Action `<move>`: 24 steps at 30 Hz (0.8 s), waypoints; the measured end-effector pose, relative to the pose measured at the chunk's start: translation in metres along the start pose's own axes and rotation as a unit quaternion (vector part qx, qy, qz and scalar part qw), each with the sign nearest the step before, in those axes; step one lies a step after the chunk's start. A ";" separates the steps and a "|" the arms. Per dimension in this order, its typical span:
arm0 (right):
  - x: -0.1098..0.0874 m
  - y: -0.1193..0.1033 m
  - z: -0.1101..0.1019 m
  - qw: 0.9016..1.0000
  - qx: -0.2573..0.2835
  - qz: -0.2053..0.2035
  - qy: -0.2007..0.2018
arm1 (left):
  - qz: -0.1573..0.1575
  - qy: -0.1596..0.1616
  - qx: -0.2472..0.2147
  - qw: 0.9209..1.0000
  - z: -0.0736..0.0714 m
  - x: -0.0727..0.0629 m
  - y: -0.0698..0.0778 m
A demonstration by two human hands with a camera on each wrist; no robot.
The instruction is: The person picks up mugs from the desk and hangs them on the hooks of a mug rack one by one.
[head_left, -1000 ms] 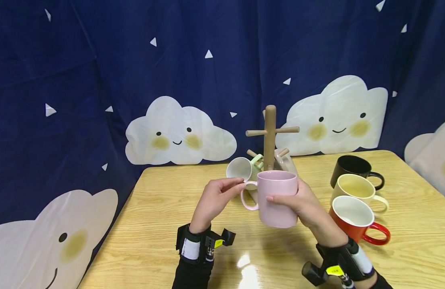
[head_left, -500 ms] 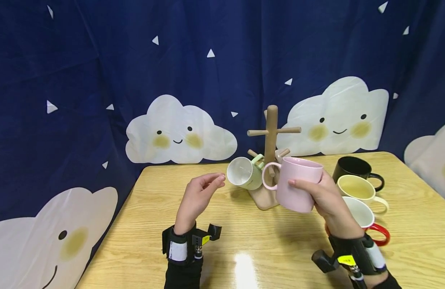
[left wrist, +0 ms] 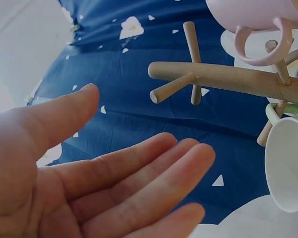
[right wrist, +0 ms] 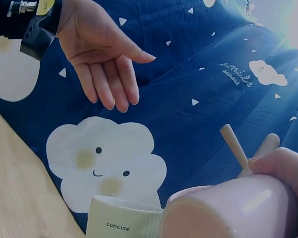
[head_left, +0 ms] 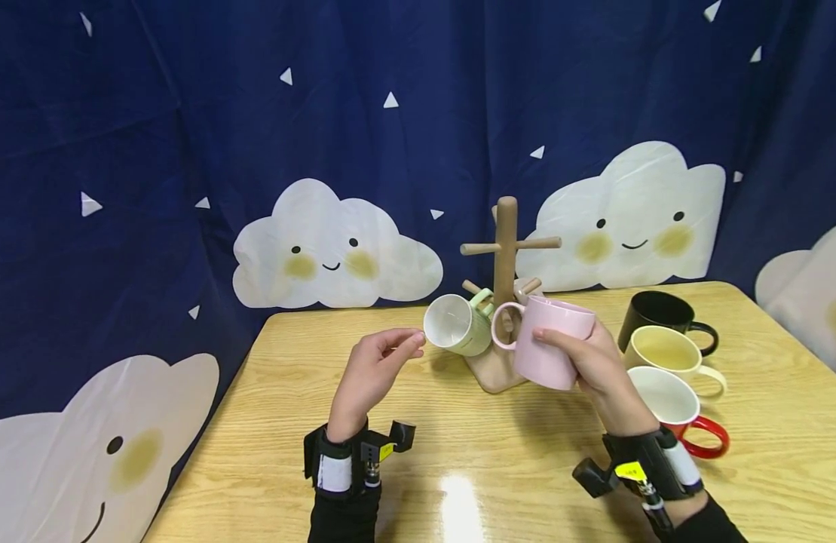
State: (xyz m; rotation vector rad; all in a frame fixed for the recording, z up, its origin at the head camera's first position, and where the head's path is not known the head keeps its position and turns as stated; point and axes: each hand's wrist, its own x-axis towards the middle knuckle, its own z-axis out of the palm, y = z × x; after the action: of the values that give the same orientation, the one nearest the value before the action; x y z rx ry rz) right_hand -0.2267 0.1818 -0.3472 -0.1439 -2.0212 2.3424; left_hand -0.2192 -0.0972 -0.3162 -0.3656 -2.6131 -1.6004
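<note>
My right hand [head_left: 597,362] grips a pink mug [head_left: 553,343] around its body, thumb across the near side, with the mug tilted and its handle pointing left. The mug is in front of the wooden mug tree [head_left: 506,264], and its handle overlaps the lower pegs in the head view. On a lower left peg hangs a pale green mug [head_left: 461,326], its white inside facing left. My left hand [head_left: 373,373] holds nothing; its fingers are relaxed beside the green mug's mouth. In the left wrist view, the pink mug's handle [left wrist: 263,54] is right at a peg [left wrist: 280,64].
To the right stand a black mug [head_left: 658,313], a yellow mug [head_left: 669,351] and a red mug [head_left: 709,437] in a row, handles to the right. Another light mug [head_left: 526,290] shows partly behind the tree. A blue curtain [head_left: 390,151] hangs behind the wooden table [head_left: 268,452].
My left hand has let go of the pink mug's handle and drawn back left. My right hand has carried the mug rightward and up to the tree, tilting it.
</note>
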 end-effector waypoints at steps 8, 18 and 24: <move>0.005 0.006 0.001 1.000 0.006 0.004 0.008 | 0.009 -0.002 -0.005 1.000 0.003 -0.002 0.001; 0.008 0.013 0.004 1.000 -0.001 -0.001 0.023 | 0.014 -0.006 0.000 1.000 0.004 -0.002 0.004; 0.011 0.018 0.005 1.000 -0.011 -0.004 0.029 | 0.016 -0.011 0.002 1.000 0.006 -0.001 0.004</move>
State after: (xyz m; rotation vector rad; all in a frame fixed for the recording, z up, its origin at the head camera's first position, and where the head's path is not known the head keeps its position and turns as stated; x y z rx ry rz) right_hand -0.2380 0.1756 -0.3646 -0.2031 -2.0190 2.2836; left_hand -0.2164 -0.0902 -0.3163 -0.4257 -2.6113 -1.5898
